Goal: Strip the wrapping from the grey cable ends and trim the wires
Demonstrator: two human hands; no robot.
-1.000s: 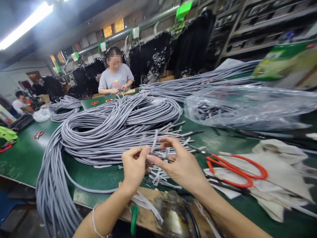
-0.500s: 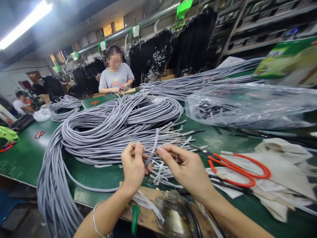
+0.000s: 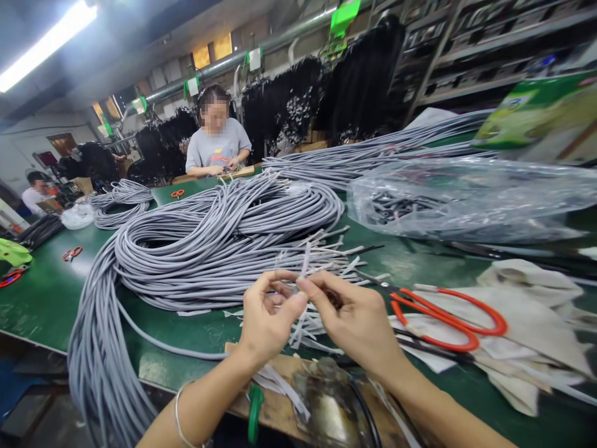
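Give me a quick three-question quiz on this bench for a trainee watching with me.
1. True or false: the red-handled scissors lie on the table to the right of the right hand.
2. What do the fingertips of the left hand and the right hand pinch between them? A: a thin white strip. B: a screwdriver. C: a roll of tape.
3. Fill in: the big coil of gray cables rests on a ____ table.

Key: 1 true; 2 A; 3 green.
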